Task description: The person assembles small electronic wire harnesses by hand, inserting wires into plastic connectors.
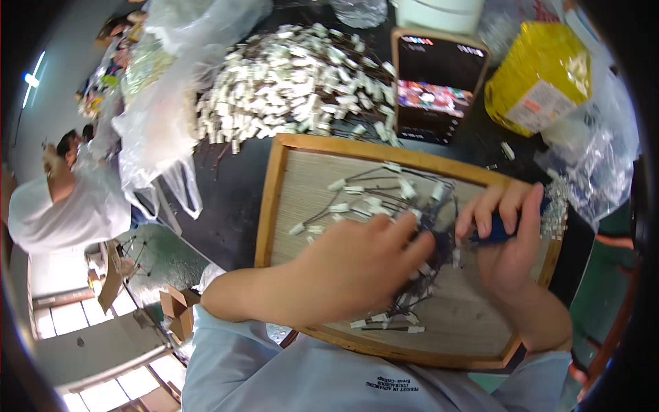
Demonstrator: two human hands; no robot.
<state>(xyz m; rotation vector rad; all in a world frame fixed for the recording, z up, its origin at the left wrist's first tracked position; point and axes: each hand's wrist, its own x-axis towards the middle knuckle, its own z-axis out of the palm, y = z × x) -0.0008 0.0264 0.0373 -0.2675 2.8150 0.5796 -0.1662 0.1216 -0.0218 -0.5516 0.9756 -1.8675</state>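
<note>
A wooden-framed tray (269, 199) lies in front of me with several thin dark wires ending in small white connectors (357, 199) scattered on it. My left hand (357, 264) rests palm down on the tray, fingertips pressing a dark bundle of wires (436, 237). My right hand (508, 240) is closed around a blue-handled tool (495, 232) right beside that bundle. What the tool's tip touches is hidden by my fingers.
A large heap of white connectors with wires (295, 82) lies behind the tray. A phone with a lit screen (436, 86) leans at the back. Yellow bag (542, 75) and clear plastic bags (597, 158) sit right; white plastic bags (158, 117) left. A person (55, 199) sits far left.
</note>
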